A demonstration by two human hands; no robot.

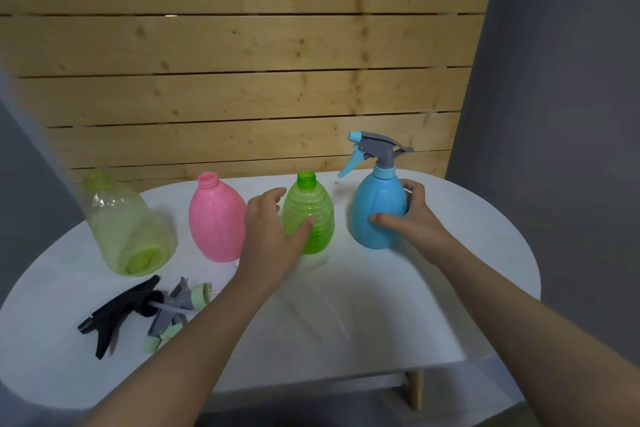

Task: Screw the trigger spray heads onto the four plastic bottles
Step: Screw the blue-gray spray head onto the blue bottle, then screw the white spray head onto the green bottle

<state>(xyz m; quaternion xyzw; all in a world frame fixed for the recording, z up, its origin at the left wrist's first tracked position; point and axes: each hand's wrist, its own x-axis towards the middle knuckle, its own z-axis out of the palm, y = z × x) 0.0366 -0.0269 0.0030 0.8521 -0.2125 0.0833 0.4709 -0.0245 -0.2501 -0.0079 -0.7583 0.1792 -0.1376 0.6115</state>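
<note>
Meanwhile, at a white oval worktop (433,288) set before a pine-slat wall (242,80), one bottle of four is finished: the blue bottle (377,215), smooth and pear-shaped, wears a grey-and-blue spray head (375,149) screwed onto its neck. The right hand (405,215) wraps its side, thumb at the front, fingers curled round the back, seemingly setting it down at the right end of the row.

The left hand (273,229) reaches for the green bottle (310,215), a ribbed, translucent shape with a bare threaded neck; the thumb rests on its front and the fingers are spread wide beside it, not yet closed round it. This looks like the start of the second bottle.

To the left stand the pink bottle (214,218), opaque and egg-shaped, and a pale yellow-green bottle (128,225), clear and blurred, apparently tilted; both are uncapped.

The loose heads lie in a heap at the front left: a black head (117,310), and grey-and-green heads (176,308) with a thin dip tube showing.

The next move calls for choosing a matching head, feeding its tube down the green neck, seating the collar square and turning it while the other hand steadies the bottle.
</note>
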